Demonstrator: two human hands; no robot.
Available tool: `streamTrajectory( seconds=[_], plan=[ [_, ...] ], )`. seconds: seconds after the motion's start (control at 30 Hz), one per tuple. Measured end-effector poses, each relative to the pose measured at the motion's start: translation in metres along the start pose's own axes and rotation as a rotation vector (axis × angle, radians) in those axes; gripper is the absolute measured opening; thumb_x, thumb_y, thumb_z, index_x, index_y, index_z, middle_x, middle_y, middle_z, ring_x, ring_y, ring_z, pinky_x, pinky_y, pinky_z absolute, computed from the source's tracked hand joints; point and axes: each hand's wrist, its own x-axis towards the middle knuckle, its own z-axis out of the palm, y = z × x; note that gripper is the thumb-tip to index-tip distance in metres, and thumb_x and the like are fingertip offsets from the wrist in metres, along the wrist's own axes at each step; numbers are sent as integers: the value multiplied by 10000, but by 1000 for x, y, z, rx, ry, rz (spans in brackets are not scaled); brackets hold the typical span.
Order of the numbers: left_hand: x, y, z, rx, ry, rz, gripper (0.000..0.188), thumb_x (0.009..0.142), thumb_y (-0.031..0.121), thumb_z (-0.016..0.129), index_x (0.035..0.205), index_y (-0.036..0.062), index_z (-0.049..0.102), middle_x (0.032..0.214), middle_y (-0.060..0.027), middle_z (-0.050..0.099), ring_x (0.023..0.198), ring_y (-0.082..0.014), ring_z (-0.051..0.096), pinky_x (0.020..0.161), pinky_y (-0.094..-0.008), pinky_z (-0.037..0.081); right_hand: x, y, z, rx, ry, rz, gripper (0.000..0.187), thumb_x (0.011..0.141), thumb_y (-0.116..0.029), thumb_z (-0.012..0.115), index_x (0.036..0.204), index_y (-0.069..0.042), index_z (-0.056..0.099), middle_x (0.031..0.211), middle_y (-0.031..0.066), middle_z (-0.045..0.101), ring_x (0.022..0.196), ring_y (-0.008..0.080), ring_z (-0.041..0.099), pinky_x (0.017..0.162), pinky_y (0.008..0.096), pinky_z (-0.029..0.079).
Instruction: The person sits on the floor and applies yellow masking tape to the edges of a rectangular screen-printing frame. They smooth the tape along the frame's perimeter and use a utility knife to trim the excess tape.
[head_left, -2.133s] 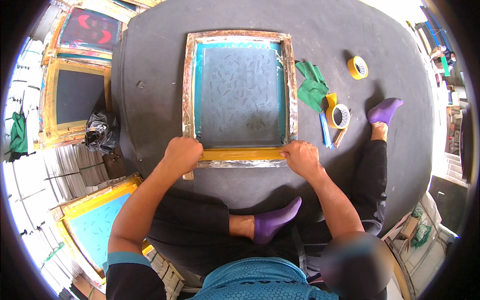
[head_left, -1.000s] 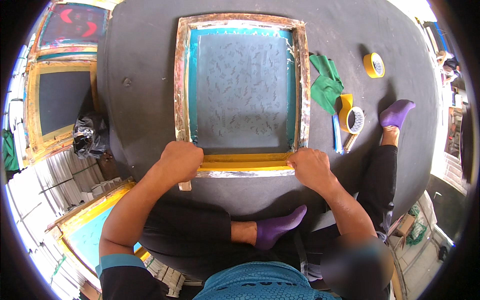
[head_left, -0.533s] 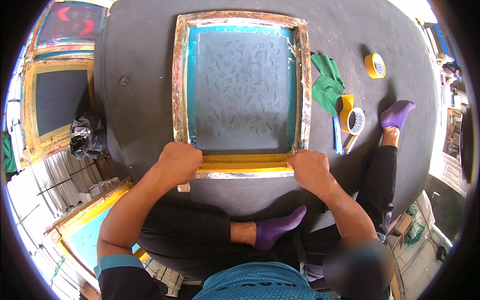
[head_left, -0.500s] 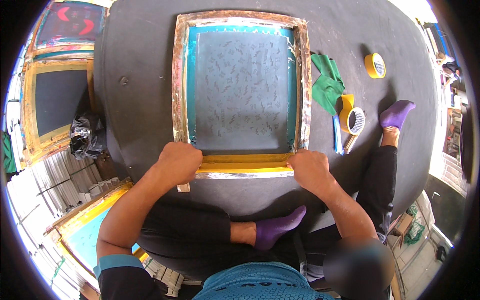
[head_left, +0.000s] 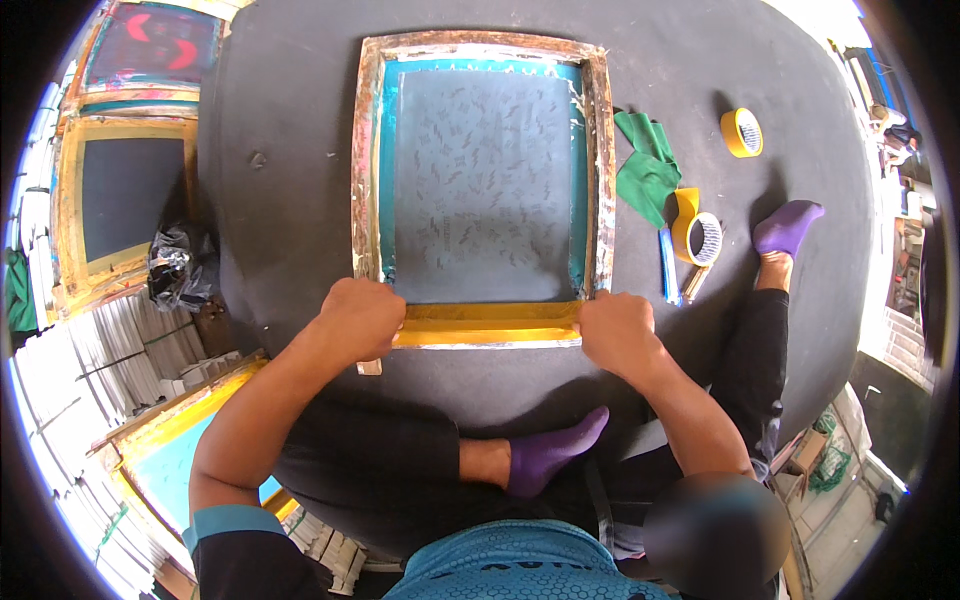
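A worn wooden screen-printing frame (head_left: 604, 170) lies flat on the dark surface in front of me. Its mesh (head_left: 480, 190) is grey-blue with faint small motifs and a turquoise border. Yellow adhesive tape (head_left: 490, 322) runs across the near inner side of the frame. At its left end my left hand (head_left: 360, 318) is closed, with the fingers curled over the frame's near left corner. My right hand (head_left: 620, 330) is closed likewise at the right end. Both appear to pinch the tape; the fingertips are partly hidden.
Right of the frame lie a green cloth (head_left: 648, 170), a yellow tape roll (head_left: 698, 238), a blue slim tool (head_left: 668, 265) and another tape roll (head_left: 742, 132). My purple-socked feet rest on the surface. More frames (head_left: 125, 200) and a black plastic bag (head_left: 182, 268) stand left.
The whole view has shifted slightly, and the sheen on the mesh looks different. Both hands stay closed at the two ends of the yellow tape.
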Motion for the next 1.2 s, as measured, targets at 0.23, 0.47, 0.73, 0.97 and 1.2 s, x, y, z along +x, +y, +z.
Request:
streamTrajectory(
  seconds=[0.23,0.47,0.73,0.97,1.2],
  plan=[
    [-24,5,11,-83,196,-10,339,877,351,770,1058,65,781,1106,-130,720,1073,-337,703,878,-471,570,-19,37,-2,417,426,-44,232,878,-331,773,1013,-147,808,947,109,759,858,315,740,763,465,570],
    [-35,25,37,-165,547,257,406,827,259,812,1171,71,707,1121,-104,711,1150,-312,657,999,-419,501,-25,15,28,141,604,-424,525,699,-400,908,1091,-85,755,1077,82,747,1263,298,594,1181,509,366],
    [-17,20,74,85,505,140,248,811,143,787,1012,32,693,1022,-140,737,1042,-334,695,965,-439,533,-13,11,57,-118,465,-321,413,848,-334,787,1178,-98,708,1164,65,728,1350,266,533,1242,593,265],
    [-7,17,77,29,578,91,253,795,148,807,996,39,702,1001,-134,749,1044,-335,694,947,-456,547,2,23,73,-19,669,-320,462,743,-324,884,1130,-115,743,1173,59,727,1365,234,534,1242,584,246],
    [-16,29,60,26,478,-1,264,835,208,809,1040,52,750,1036,-127,754,1001,-346,711,917,-458,559,-12,12,56,45,602,-283,401,772,-357,863,1087,-128,766,1146,51,739,1313,229,567,1216,548,298]
  ],
)
